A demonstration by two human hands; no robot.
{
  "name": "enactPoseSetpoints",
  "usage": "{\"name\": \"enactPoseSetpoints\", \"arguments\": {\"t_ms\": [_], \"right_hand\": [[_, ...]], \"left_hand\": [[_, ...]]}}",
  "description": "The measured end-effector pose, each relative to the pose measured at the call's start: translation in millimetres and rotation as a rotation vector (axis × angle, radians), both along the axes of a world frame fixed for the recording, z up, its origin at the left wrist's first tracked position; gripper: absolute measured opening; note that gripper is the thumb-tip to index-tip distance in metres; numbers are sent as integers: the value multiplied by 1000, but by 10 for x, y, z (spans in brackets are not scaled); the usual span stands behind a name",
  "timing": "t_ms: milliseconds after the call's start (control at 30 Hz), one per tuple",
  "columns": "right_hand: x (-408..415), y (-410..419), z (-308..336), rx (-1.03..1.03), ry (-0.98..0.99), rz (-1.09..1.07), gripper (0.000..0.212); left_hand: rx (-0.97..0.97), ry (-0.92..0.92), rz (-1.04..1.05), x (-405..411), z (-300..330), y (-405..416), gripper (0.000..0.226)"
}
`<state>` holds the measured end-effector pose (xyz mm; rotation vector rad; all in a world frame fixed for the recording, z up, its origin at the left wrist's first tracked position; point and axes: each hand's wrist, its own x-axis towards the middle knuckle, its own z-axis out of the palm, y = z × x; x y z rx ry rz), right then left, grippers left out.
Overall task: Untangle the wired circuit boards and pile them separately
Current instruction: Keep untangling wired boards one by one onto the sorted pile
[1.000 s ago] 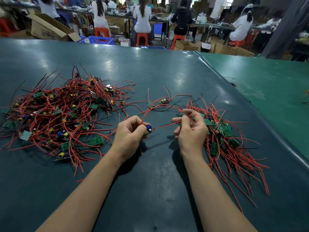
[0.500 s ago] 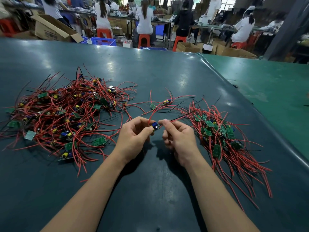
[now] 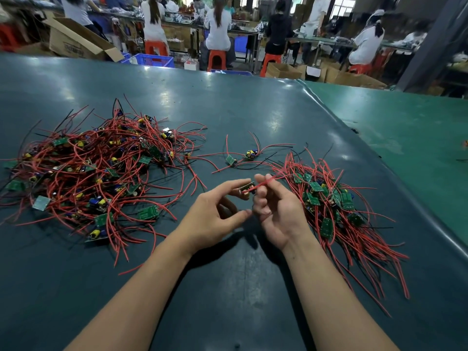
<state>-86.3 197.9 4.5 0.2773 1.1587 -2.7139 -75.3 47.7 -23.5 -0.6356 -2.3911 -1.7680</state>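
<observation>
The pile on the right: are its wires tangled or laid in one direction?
Mostly laid one way. In the right pile the boards sit together at the far end and the red wires trail toward the near edge.

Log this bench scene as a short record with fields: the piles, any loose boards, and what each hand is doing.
tangled pile: large heap of circuit boards with red wires, on the person's left
sorted pile: boards with wires laid roughly parallel, on the right
loose boards: two wired boards lying apart between the piles, farther back
left hand: pinches a small board at the fingertips
right hand: pinches that board's red wires
surface: dark green table
</observation>
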Motion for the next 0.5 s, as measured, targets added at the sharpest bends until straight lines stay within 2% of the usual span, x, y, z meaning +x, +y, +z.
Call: {"name": "enactPoseSetpoints", "arguments": {"t_ms": [67,133,300,400,500], "right_hand": [[5,1,-5,39,-27,43,28],[4,-16,-29,177,4,31,28],[23,-87,-76,386,147,-1,31],[72,-126,-91,494,235,26,30],[115,-121,-89,506,306,25,9]], "left_hand": [[-44,60,53,-7,-23,-3,58],[-51,125,131,-5,-18,0,48],[174,179,221,15,18,37,26],[167,270,419,7,20,9,21],[65,354,548,-9,8,-7,27]]}}
